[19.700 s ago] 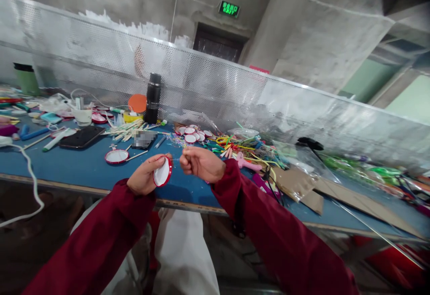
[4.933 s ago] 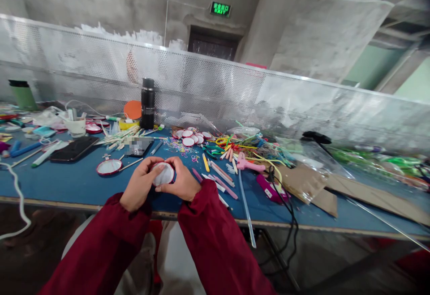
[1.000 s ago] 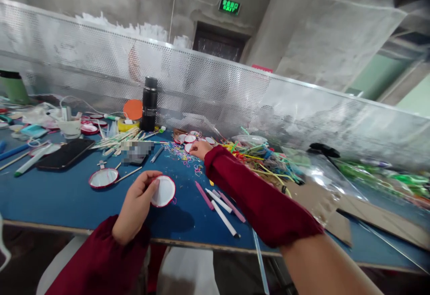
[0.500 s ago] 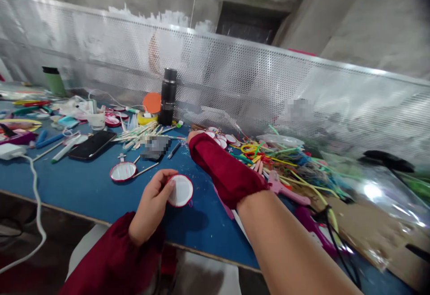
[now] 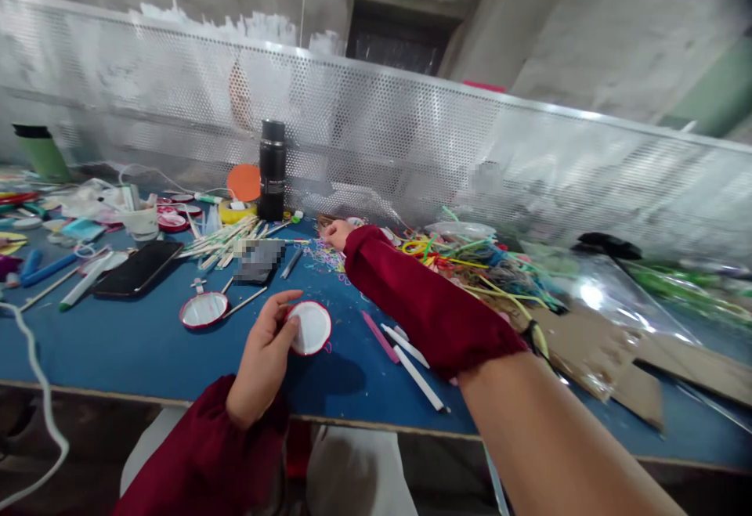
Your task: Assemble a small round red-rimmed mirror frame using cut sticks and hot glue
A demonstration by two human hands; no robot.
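The red-rimmed disc is held in the left hand near the front edge of the counter; open room is left toward the white pen. The right hand is extended beside small coloured loops, its grip too small to be told.

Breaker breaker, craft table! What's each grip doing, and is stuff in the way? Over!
Left grip: holding red-rimmed white disc. Right grip: by tiny coloured loops, contents too small to tell. Pens lie between disc and right sleeve.
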